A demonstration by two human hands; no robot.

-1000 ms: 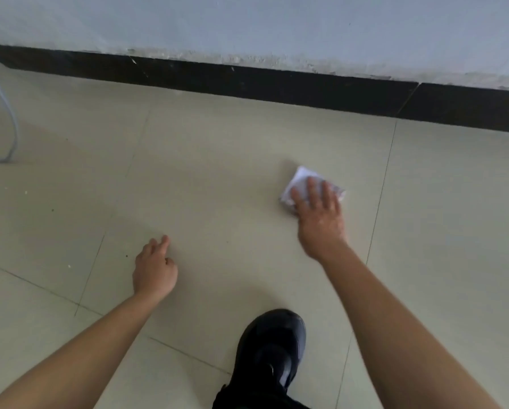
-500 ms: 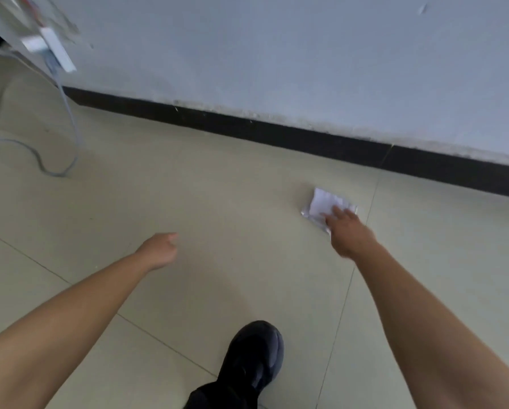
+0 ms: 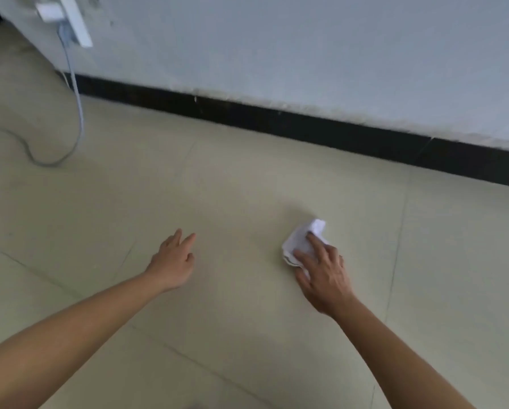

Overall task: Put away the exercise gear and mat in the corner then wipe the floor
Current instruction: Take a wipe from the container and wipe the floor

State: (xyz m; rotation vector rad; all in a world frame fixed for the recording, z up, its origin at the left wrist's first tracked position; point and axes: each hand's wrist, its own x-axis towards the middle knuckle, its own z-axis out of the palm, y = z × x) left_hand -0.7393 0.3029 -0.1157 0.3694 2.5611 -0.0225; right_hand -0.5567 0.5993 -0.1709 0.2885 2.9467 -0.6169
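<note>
Change: since half a second before, the black shoe had left the bottom edge; the cloth and right hand lay farther from the skirting, and the left hand had uncurled its fingers.
Right hand: lay flat on the cloth, fingers straight and spread, forefinger along its top and thumb at its near-left edge; it pressed down and did not clutch.
Cloth: white and bunched, lay on the floor, its far end showing beyond the fingertips, the rest under the palm.
Left hand: held nothing; fingers straight and slightly apart, pointing toward the wall; whether it touched the tiles could not be told.
Gap: both hands were well apart, the left to the left of the cloth.
Floor: pale tiles with thin joints; one joint ran just right of the right hand.
Far left: a white plug block sat on the wall, and a pale cable hung from it and looped on the floor.
</note>
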